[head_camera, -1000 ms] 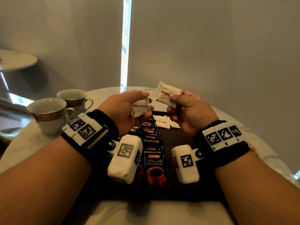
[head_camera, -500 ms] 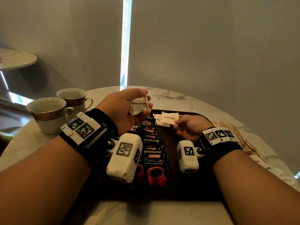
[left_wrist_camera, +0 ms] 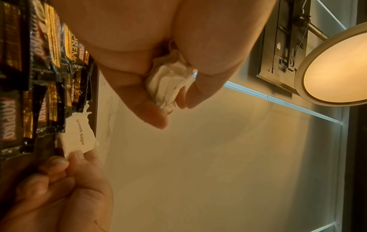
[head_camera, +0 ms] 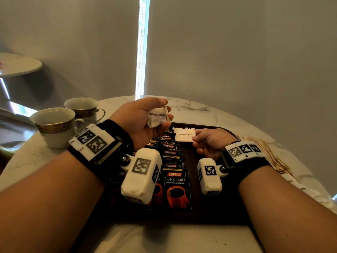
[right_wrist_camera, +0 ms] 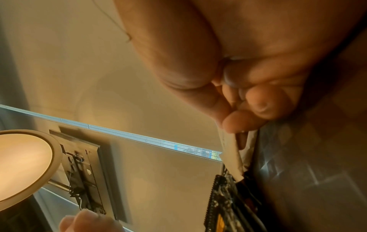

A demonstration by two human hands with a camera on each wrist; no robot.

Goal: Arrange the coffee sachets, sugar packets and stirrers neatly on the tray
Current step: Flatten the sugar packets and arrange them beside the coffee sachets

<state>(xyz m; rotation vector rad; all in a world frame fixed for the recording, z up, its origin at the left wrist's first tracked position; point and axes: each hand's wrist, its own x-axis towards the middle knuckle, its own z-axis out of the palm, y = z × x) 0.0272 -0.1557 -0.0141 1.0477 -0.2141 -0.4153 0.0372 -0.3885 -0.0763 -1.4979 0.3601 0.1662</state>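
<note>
A round marble worktop (head_camera: 209, 110) is shown carrying a dark tray (head_camera: 228, 207). On the tray a fanned row of coffee sachets (head_camera: 176, 187) is laid; wooden stirrers (head_camera: 269, 154) are piled on the worktop beside its right edge. The left hand (head_camera: 140, 123) is raised above the tray, its fingers curled around crumpled sugar packets (head_camera: 157, 115). The right hand (head_camera: 211, 143) is held low, one brown sugar packet (head_camera: 185, 135) pinched by its edge at the tray's far end. The packet is best laid flat, squared to the sachets, before being released.
</note>
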